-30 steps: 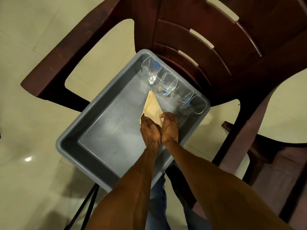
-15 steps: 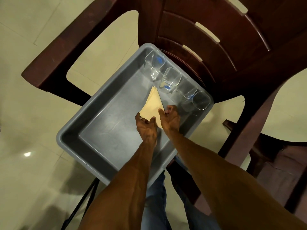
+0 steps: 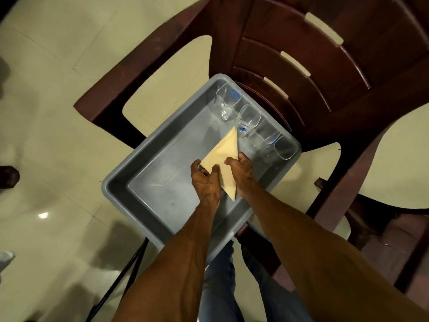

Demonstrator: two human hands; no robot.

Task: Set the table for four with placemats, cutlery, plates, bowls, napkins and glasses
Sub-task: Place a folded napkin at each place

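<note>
Dark red plastic chair carries the grey tub on its seat. Four clear glasses line the tub's far wall. Folded tan napkins, triangular, inside the tub just near of the glasses. Left hand and right hand both pinch the napkins, fingers curled on the edges.

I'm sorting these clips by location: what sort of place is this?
Probably a home or dining area indoors: pale tiled floor, a dark red plastic chair, and a grey tub holding glasses.
</note>
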